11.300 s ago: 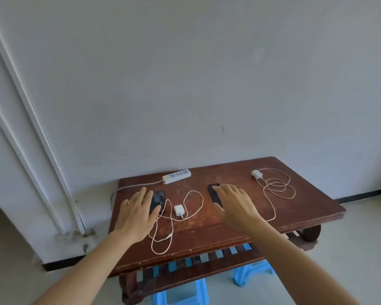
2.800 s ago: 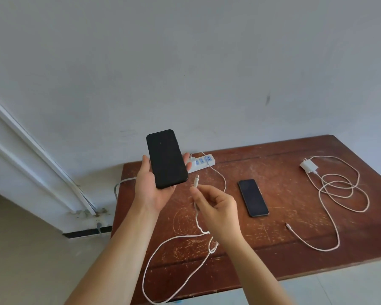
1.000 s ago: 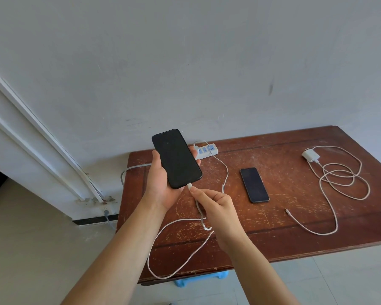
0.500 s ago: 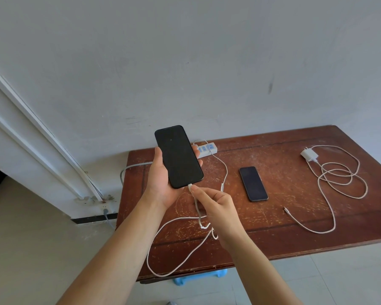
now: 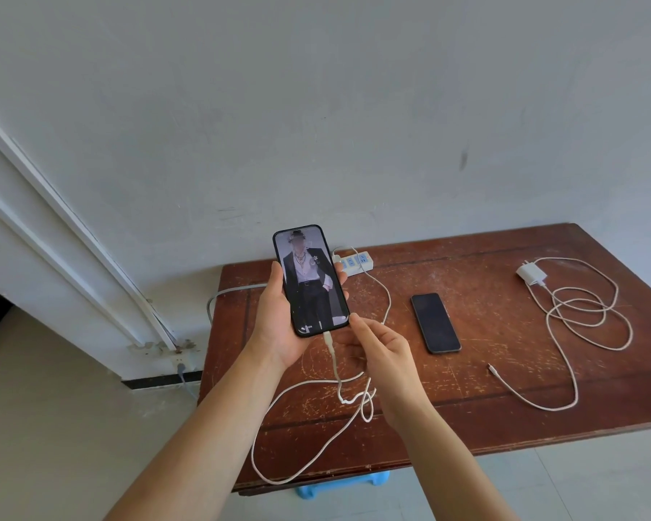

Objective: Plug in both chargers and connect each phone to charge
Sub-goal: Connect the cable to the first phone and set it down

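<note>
My left hand (image 5: 275,329) holds a black phone (image 5: 311,280) upright above the table's left part; its screen is lit. A white cable (image 5: 333,364) is plugged into the phone's bottom and runs in loops to the white power strip (image 5: 356,262) at the back edge. My right hand (image 5: 382,351) hovers just right of the connector, fingers loosely apart, index tip at the phone's lower corner. A second, dark phone (image 5: 435,322) lies flat mid-table. The second white charger adapter (image 5: 530,274) lies unplugged at the far right, its cable (image 5: 587,314) coiled, free connector end (image 5: 491,367) on the wood.
The brown wooden table (image 5: 466,415) stands against a grey wall. The strip's grey cord drops off the left edge toward a wall socket (image 5: 181,361) near the floor. A blue stool (image 5: 339,485) shows under the front edge. A door frame is at left.
The held phone's screen has lit up with the connector seated in its bottom. My right hand has let go of the connector and opened beside it.
</note>
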Motion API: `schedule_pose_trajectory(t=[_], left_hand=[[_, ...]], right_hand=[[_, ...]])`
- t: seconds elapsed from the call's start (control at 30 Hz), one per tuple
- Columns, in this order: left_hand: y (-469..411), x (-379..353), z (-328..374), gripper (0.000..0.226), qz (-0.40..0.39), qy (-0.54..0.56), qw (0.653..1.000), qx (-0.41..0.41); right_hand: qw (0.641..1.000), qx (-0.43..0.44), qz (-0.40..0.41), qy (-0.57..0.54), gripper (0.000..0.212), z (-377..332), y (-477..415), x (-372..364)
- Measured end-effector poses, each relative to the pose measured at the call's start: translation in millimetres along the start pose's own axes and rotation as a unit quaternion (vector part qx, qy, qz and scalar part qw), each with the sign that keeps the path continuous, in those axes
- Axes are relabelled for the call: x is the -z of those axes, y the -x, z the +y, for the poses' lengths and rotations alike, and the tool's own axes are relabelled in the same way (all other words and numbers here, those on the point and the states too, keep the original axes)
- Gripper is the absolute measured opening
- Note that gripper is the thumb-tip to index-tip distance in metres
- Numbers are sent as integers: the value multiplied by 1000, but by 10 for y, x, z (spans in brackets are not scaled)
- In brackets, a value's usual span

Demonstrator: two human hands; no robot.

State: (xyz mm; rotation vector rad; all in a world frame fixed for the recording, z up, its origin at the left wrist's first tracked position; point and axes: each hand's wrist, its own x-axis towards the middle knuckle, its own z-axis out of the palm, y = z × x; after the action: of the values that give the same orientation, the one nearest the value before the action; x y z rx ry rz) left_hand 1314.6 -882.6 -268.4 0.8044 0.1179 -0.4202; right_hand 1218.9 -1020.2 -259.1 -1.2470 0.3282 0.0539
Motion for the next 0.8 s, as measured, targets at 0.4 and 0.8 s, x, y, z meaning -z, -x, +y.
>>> schedule_pose_trajectory(t=[0.4,0.8], left_hand=[[-79,131,42,54,56,-53,997,9],[-231,613,202,45,81,-45,995,43]], right_hand=[[999,-6,-8,32,29,138,-162,-28],[998,-12,9,67,29,406,-398,-357]])
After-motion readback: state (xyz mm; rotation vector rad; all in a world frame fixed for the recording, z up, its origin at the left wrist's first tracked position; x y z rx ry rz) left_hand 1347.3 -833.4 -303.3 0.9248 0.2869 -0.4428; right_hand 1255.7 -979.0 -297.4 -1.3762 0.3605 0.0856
